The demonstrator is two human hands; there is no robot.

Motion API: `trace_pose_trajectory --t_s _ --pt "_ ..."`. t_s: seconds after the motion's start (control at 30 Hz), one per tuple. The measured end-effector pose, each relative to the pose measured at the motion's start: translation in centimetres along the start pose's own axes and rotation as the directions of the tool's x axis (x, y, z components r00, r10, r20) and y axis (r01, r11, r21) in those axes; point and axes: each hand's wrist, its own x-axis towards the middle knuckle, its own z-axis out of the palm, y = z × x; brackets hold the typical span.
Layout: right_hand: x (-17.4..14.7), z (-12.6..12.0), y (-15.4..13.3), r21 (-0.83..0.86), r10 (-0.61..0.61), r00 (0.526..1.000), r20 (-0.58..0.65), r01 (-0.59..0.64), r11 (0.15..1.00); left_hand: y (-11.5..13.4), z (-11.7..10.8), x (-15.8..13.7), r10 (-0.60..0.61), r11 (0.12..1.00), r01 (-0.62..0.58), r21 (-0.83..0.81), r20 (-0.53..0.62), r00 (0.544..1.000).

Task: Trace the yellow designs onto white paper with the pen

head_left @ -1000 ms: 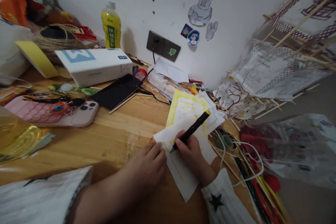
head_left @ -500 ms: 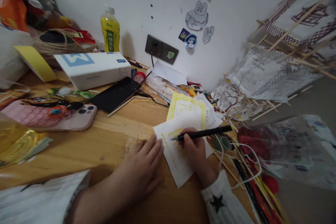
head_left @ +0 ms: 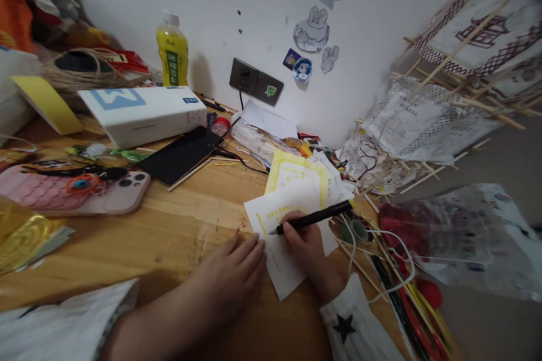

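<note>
In my right hand [head_left: 305, 242] is a black marker pen [head_left: 322, 215] with a yellow end, pinched near its tip. Its tip sits at the left part of a white sheet of paper [head_left: 282, 282], which bears yellow marks and a yellow line down its left side. My left hand [head_left: 237, 271] lies flat on the table, fingers stretched out and fingertips at the sheet's left edge. Partly under that sheet is another paper with a yellow patterned border [head_left: 277, 166]. My right palm hides some of the marks.
A black tablet-like slab [head_left: 182, 159], a white box [head_left: 148, 118] and a pink-cased phone [head_left: 127, 194] lie on the wooden table [head_left: 178, 248]. A yellow drink bottle [head_left: 172, 51] stands by the wall. Stick frames with drawn paper [head_left: 406, 118] rise at right, above a clear plastic bag [head_left: 478, 237].
The pen tip has shifted slightly left and down across the sheet, and the pen's far end has moved left. My left hand stays at the paper's edge. The whole view has shifted a little.
</note>
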Motion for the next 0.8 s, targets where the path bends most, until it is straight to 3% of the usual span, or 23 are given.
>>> trace_pose_trajectory --t_s 0.17,0.8 --pt "0.06 -0.14 0.14 -0.044 -0.011 0.997 0.078 0.015 0.999 -0.07 0.44 -0.13 -0.015 1.000 0.015 -0.022 -0.027 1.000" --pt "0.08 -0.12 -0.06 -0.056 -0.009 0.996 0.084 0.014 0.998 -0.22 0.28 -0.18 0.009 0.999 -0.010 -0.043 -0.015 1.000"
